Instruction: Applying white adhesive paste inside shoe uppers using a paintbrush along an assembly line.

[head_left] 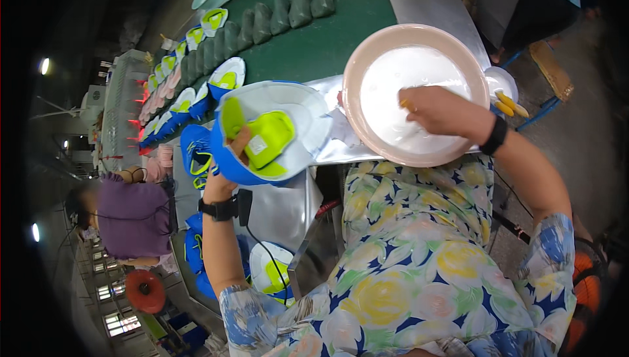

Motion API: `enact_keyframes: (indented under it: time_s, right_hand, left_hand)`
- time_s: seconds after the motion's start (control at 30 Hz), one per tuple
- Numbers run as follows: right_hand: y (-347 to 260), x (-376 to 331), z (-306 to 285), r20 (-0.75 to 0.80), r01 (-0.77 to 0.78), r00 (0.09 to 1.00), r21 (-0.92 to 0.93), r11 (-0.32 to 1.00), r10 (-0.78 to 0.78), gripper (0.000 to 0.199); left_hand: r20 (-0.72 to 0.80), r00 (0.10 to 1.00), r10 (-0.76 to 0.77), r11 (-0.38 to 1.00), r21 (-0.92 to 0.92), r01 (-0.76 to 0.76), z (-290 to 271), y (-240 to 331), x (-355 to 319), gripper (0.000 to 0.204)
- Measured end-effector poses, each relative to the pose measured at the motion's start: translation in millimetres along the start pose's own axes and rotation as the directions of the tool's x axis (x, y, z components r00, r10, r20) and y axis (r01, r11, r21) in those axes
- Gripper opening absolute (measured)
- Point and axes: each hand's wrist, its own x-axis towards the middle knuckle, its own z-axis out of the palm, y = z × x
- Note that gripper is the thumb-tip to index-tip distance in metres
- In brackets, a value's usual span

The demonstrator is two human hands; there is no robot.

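My left hand (223,185) grips a shoe upper (306,102) from below and its left side, with the fingers and thumb curled over the edge. The upper is blue outside, white inside, and has lime-green parts with a small white label. Over a round pinkish-beige basin (352,88), my right hand (438,111) is closed, with its fingertips close to the white liquid (411,131) inside. A small yellow spot shows at those fingertips; what they hold, if anything, I cannot make out.
A green conveyor belt (357,13) carries rows of dark grey shoe forms (280,15) and blue, white and lime uppers (226,75). Elongated yellow things (512,104) lie beside the basin. More uppers (272,268) sit lower left. A person in purple (134,216) works at left.
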Motion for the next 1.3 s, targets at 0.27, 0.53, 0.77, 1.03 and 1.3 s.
enact_keyframes:
  time_s: [0.27,0.53,0.77,1.03,1.3]
  right_hand:
    - [4,-9,-60,-0.577,0.275,0.814,0.277,0.921,-0.069,0.021]
    - [3,-22,-59,-0.582,0.271,0.81,0.276,0.922,-0.064,0.023]
    - [2,-16,-47,-0.66,0.079,0.688,0.481,0.873,0.302,0.029]
    - [-19,-9,-42,-0.542,0.086,0.73,0.676,0.732,0.416,0.031]
    - [-26,-14,-53,-0.684,0.045,0.619,0.521,0.852,0.386,0.028]
  left_hand:
    - [0.284,0.9,-0.332,0.873,0.453,0.179,53,29,62,0.057]
    - [0.413,0.896,-0.16,0.986,0.1,0.13,118,41,75,0.04]
    - [0.188,0.974,0.124,0.992,-0.013,-0.124,130,14,58,0.04]
    - [-0.141,0.81,0.57,0.82,0.163,-0.549,154,-2,50,0.046]
    - [-0.09,0.604,0.792,0.535,0.581,-0.614,160,9,49,0.036]
